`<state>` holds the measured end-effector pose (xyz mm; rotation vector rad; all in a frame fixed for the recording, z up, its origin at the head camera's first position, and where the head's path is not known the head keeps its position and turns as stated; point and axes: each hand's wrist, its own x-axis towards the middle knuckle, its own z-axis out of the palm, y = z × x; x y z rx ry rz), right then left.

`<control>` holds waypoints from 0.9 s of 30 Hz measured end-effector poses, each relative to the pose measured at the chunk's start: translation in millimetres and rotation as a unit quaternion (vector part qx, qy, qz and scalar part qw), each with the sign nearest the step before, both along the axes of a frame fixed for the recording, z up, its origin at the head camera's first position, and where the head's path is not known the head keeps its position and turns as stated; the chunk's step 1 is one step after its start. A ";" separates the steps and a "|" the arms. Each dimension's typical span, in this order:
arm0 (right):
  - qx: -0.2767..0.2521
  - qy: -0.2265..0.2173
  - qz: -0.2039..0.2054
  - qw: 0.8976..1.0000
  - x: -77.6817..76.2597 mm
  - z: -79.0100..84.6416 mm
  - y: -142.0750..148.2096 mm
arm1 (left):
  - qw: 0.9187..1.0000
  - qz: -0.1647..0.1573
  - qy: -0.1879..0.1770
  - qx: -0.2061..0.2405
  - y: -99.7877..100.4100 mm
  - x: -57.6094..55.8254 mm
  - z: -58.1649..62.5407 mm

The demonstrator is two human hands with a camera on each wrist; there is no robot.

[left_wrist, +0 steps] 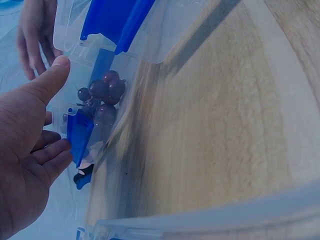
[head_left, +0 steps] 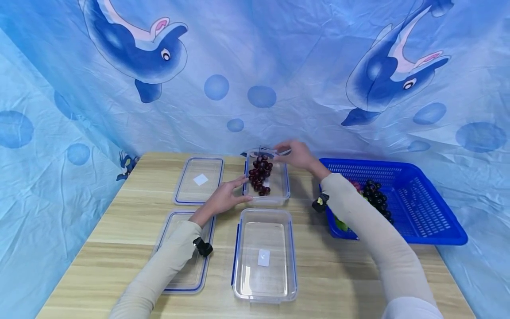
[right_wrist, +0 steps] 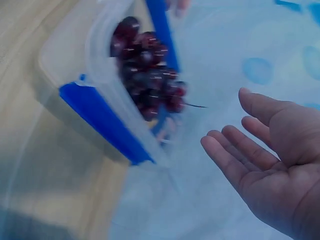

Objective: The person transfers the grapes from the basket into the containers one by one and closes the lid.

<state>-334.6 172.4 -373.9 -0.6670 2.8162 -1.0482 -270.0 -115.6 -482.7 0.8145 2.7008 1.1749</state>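
Observation:
A bunch of dark red grapes (head_left: 260,173) lies in the far clear plastic container (head_left: 282,188), its stem poking up at the back end. My left hand (head_left: 224,197) is at that container's left side, fingers and thumb spread; in the left wrist view its fingertips (left_wrist: 62,145) appear to touch the blue side clip. Over the far right corner is my right hand (head_left: 298,155). The right wrist view shows this hand (right_wrist: 280,160) apart from the grapes, fingers loosely extended with nothing in them.
Nearer me stands a second clear container (head_left: 264,277) with a white label. Two blue-edged lids lie at left, one far (head_left: 199,192) and one near (head_left: 187,277), partly under my left arm. At right, a blue basket (head_left: 442,221) holds black grapes (head_left: 376,197) and green fruit (head_left: 340,223).

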 end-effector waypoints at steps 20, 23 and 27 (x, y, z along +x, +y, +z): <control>0.001 0.038 -0.110 0.993 81.8 46.2 153.9 | 1.000 -0.001 -0.007 0.006 -0.8 -2.9 -3.3; 0.024 0.044 -0.133 0.990 92.3 39.2 178.3 | 1.000 0.000 -0.006 0.004 -0.1 -3.4 -3.7; 0.046 0.040 -0.156 0.986 105.0 27.8 207.6 | 1.000 0.002 -0.005 0.002 0.7 -3.2 -3.2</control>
